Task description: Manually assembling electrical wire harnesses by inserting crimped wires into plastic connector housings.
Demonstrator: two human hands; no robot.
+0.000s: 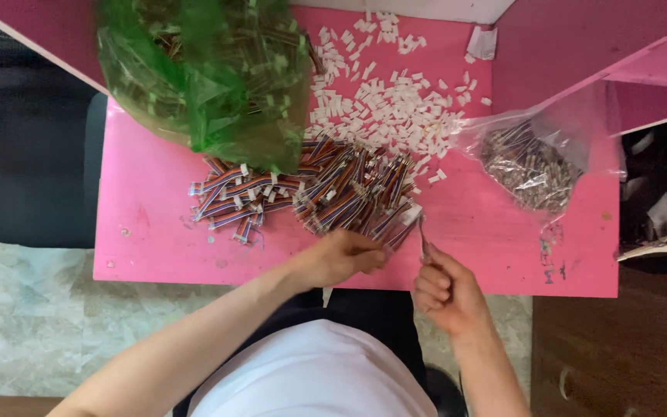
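**Head view: two hands meet over the ribbon cables**

Head camera looks straight down, and we see both forearms reaching in from the bottom edge. The left hand (347, 256) is curled, fingers pinched on a short multicoloured cable piece (395, 228) at the near edge of the pile. The right hand (448, 292) sits just beside it, fisted around a slim metal tool (424, 239) whose tip points up toward that same cable piece. We cannot tell whether tip and cable touch.

Now the cables themselves: a heap of rainbow ribbon cables (333, 191), striped in many colours, with small white ends, fanned across the middle of the pink tabletop (156, 232). Beyond them, scattered white plastic connectors (395, 108) spread toward the far edge. A green plastic bag (210, 69) full of more pieces looms at the left, touching the pile, and a clear bag (530, 162) of parts lies well apart on the right.
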